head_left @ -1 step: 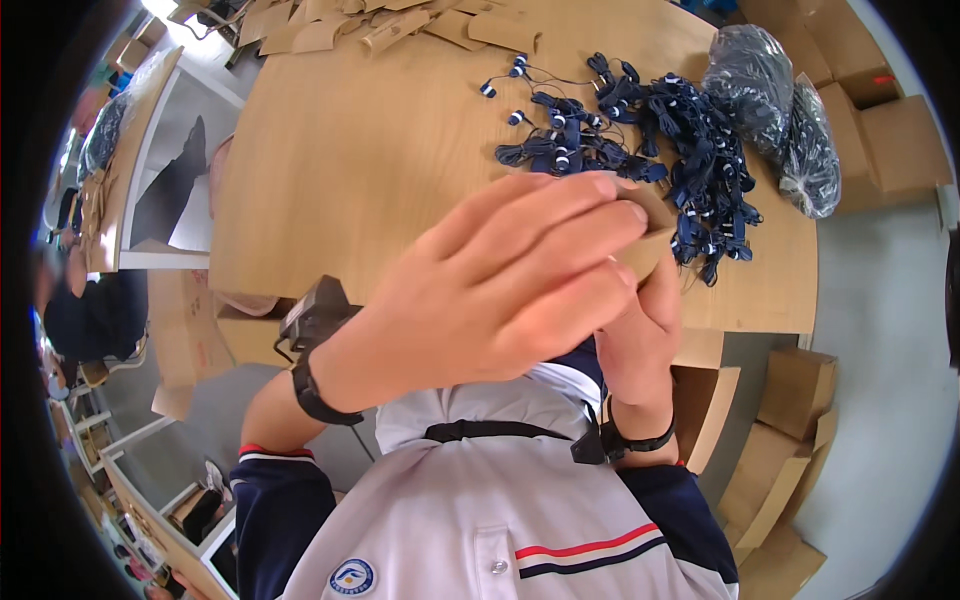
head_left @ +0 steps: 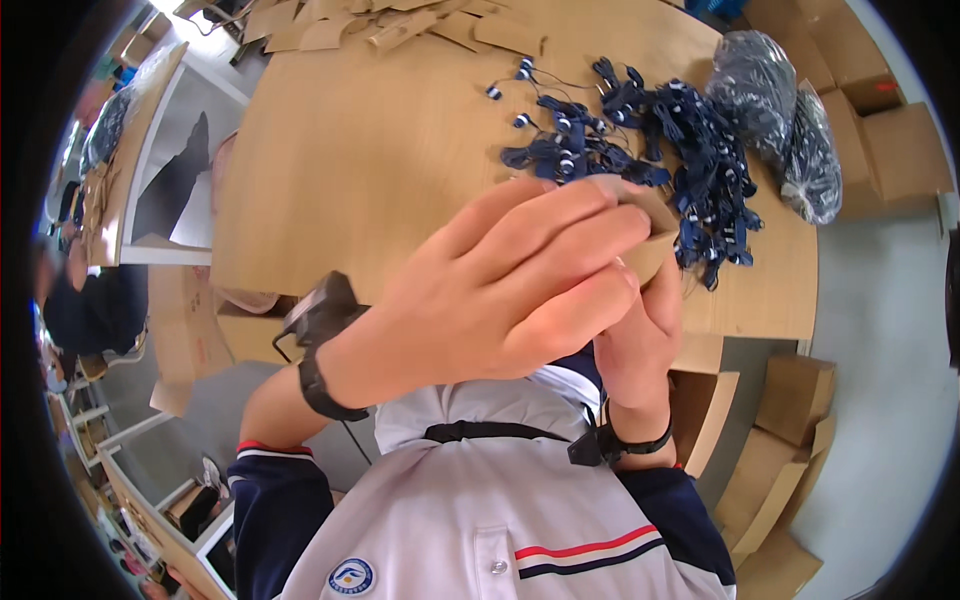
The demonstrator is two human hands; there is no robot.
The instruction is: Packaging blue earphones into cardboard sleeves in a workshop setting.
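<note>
Close in front of me, above the table's near edge, both hands are on a small brown cardboard box [head_left: 652, 250] whose near end looks hollow. My left hand [head_left: 520, 270] lies across it with fingers bent over its top and side, covering most of it. Underneath and to the right, my right hand [head_left: 640, 340] is closed around its lower part, its fingers largely hidden behind the left. Whatever may be inside the box cannot be seen. Just beyond it, a pile of dark blue earphones [head_left: 700, 170] with coiled cords spreads over the table.
Flat brown cardboard pieces [head_left: 510, 35] lie along the wooden table's [head_left: 370, 170] far edge. Two dark-filled clear plastic bags [head_left: 755, 90] rest at its right edge. Open cartons [head_left: 770, 490] stand on the floor at right. Another workbench [head_left: 150, 150] is at left.
The view has shifted very slightly, so the table and earphones sit a little lower. Both hands keep their hold on the cardboard box.
</note>
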